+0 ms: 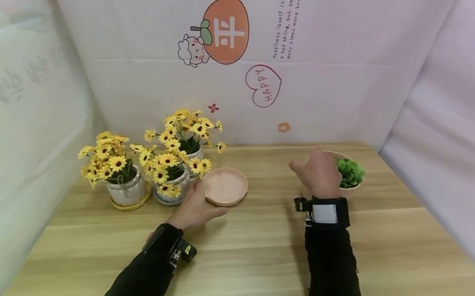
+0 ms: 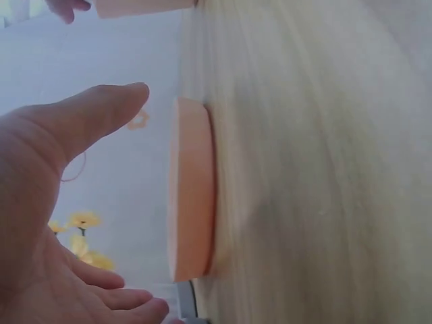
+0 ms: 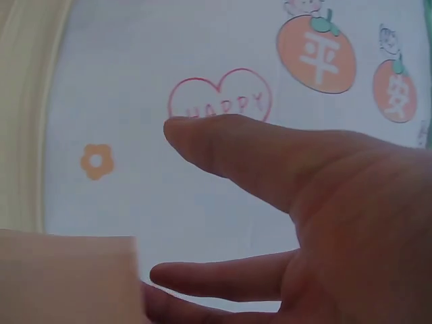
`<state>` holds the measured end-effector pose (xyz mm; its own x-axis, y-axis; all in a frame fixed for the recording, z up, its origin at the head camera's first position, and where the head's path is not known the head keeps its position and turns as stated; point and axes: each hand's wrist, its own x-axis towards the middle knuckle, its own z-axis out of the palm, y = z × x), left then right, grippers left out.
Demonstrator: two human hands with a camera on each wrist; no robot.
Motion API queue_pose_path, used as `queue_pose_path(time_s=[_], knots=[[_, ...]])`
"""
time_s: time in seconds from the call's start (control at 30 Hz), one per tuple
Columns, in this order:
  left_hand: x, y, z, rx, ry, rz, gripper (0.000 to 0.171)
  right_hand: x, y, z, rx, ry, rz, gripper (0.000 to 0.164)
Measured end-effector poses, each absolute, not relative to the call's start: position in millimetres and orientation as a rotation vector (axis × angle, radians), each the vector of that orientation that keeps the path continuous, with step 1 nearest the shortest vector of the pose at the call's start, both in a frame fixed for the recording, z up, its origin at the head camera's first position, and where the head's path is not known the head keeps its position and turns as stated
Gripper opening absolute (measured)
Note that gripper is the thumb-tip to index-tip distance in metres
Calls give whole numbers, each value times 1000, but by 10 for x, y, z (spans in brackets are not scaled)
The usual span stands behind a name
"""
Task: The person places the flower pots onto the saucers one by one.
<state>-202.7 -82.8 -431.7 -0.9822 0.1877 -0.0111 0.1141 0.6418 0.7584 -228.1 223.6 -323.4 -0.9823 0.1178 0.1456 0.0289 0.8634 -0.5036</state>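
A shallow pink saucer (image 1: 225,187) lies on the wooden table; its side (image 2: 194,196) shows in the left wrist view. My left hand (image 1: 195,210) is at the saucer's near left edge, thumb spread wide from the fingers, holding nothing. Farther right, my right hand (image 1: 319,173) is beside a pink pot (image 3: 67,277) with green leaves (image 1: 350,173) in it. Its thumb points left, well apart from the fingers. In the right wrist view the fingertips reach the pot's edge, and part of them is hidden behind it. The hand covers the pot's left side in the head view.
Three pots of yellow flowers stand left of the saucer: one at the far left (image 1: 126,192), one right beside my left hand (image 1: 177,187), one behind (image 1: 195,154). A printed cloth (image 1: 342,97) hangs along the table's back and sides.
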Motion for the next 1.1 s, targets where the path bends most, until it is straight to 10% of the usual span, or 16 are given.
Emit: queue_pose_path(time_s=[0.5,0.7,1.1], knots=[[-2293,-775,-4440,241,2765,1217,108,-2549,2103,-3682,-279,-2746,434,37],[-2387,-746,-4455,152,2735,1177,117,-2630,2056,-3868,-429,-2638,235,86],[-2384,-742,-4506,185,2717,1242,117,-2722,2037,-3956,-521,-2547,63,60]])
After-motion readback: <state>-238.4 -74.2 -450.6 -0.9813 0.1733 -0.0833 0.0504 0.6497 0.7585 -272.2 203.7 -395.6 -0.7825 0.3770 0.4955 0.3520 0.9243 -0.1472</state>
